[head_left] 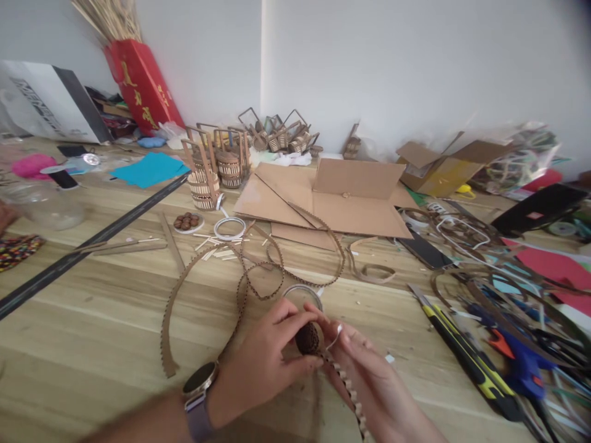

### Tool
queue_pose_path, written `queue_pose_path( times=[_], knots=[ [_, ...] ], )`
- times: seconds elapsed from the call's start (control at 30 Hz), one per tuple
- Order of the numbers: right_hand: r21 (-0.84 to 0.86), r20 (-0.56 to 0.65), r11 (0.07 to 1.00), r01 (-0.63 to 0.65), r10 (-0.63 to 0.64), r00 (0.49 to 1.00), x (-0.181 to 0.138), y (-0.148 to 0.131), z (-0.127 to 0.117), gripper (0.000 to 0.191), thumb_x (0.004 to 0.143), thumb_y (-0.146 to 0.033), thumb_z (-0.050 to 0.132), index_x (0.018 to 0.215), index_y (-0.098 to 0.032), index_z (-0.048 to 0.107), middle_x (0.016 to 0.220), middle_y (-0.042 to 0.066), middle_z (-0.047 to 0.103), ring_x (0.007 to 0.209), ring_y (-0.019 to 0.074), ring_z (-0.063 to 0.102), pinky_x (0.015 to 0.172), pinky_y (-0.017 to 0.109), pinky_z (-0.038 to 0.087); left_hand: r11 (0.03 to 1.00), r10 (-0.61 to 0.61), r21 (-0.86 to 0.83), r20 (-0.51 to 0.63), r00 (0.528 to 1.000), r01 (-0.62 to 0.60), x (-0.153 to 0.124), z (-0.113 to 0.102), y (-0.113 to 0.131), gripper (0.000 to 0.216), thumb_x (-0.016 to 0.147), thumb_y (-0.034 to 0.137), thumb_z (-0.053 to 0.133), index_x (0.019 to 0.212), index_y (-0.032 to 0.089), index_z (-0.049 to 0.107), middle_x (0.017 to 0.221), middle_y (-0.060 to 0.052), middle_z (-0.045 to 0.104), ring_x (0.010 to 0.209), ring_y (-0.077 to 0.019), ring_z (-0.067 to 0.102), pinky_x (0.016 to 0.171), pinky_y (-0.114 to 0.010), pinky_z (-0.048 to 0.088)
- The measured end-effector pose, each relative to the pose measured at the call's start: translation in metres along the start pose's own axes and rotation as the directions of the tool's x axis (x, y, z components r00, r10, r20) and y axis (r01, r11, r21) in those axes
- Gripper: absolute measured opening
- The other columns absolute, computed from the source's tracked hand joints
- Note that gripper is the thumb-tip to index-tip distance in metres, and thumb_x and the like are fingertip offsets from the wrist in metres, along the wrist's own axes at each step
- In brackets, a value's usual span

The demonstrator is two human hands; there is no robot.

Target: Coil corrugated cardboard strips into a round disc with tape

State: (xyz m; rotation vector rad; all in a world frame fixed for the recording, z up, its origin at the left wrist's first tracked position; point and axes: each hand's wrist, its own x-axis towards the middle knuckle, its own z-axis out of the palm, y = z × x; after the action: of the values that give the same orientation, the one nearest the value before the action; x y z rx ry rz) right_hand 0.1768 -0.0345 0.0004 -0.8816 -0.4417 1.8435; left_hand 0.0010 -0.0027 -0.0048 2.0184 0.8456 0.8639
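Note:
A small, dark brown coil of corrugated paper strip [307,339] sits between my two hands at the lower middle. My left hand [265,363], with a watch on its wrist, grips the coil between thumb and fingers. From the right, my right hand [376,375] closes its fingers on the coil's side. A wavy-edged length of the strip [348,389] runs down across my right palm. At my right fingertips shows a small white piece [338,332], too blurred to name. Just behind the hands lies a roll of tape [302,289], partly hidden by the fingers.
Long loops of corrugated strip [173,320] spread over the table beyond my hands. A yellow-black utility knife [466,351] and a blue glue gun [524,363] lie at right. Flattened cardboard [355,212], small woven baskets [205,178] and a dish of brown balls [188,223] stand farther back.

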Motion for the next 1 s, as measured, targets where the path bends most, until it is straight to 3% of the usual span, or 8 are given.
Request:
queue_pose_path(
  times=[0.13,0.37,0.7,0.87,1.0],
  knots=[
    [0.038,0.014,0.999,-0.028,0.028,1.0,0.001,0.003,-0.001,0.034,0.065,-0.037,0.087,0.093,-0.02,0.078,0.096,0.006,0.077,0.092,0.0204,0.065,0.078,0.026,0.046,1.0,0.012,-0.007,-0.008,1.0,-0.012,0.001,0.0,0.002,0.037,0.09,0.04,0.065,0.123,0.023,0.061,0.102,-0.004,0.056,0.092,-0.0204,0.056,0.082,-0.029,0.046],
    [0.05,0.062,0.999,-0.016,0.013,0.998,0.003,0.007,-0.003,0.027,0.069,-0.035,0.084,0.091,-0.019,0.077,0.088,0.004,0.077,0.086,0.0182,0.066,0.078,0.024,0.046,1.0,-0.007,-0.03,-0.003,1.0,0.007,0.002,0.0,0.004,0.036,0.089,0.038,0.067,0.121,0.023,0.062,0.105,-0.005,0.057,0.097,-0.0214,0.057,0.086,-0.031,0.047],
    [-0.012,0.01,1.0,-0.002,0.002,1.0,0.006,0.014,-0.011,0.031,0.069,-0.03,0.084,0.098,-0.022,0.076,0.1,0.006,0.077,0.096,0.0229,0.068,0.087,0.032,0.045,0.999,-0.024,-0.034,0.013,1.0,0.024,0.002,0.001,0.005,0.04,0.084,0.028,0.074,0.122,0.021,0.062,0.107,-0.006,0.058,0.099,-0.0218,0.057,0.086,-0.03,0.047],
    [-0.033,-0.03,0.999,0.028,-0.029,0.999,0.005,0.017,-0.01,0.029,0.066,-0.03,0.087,0.091,-0.022,0.074,0.115,0.005,0.073,0.103,0.024,0.066,0.091,0.034,0.044,0.998,-0.031,-0.051,0.009,0.999,0.031,0.001,0.002,0.005,0.039,0.084,0.031,0.073,0.12,0.02,0.061,0.107,-0.006,0.058,0.095,-0.0211,0.057,0.084,-0.03,0.047],
    [-0.073,-0.059,0.995,0.064,-0.068,0.996,0.005,0.017,-0.008,0.028,0.065,-0.032,0.088,0.086,-0.024,0.072,0.111,0.003,0.074,0.105,0.0235,0.065,0.09,0.032,0.044,0.996,-0.039,-0.08,-0.008,0.999,0.038,0.0,0.002,0.006,0.038,0.088,0.041,0.068,0.117,0.018,0.06,0.107,-0.008,0.059,0.097,-0.0226,0.058,0.082,-0.031,0.048]
  ],
)
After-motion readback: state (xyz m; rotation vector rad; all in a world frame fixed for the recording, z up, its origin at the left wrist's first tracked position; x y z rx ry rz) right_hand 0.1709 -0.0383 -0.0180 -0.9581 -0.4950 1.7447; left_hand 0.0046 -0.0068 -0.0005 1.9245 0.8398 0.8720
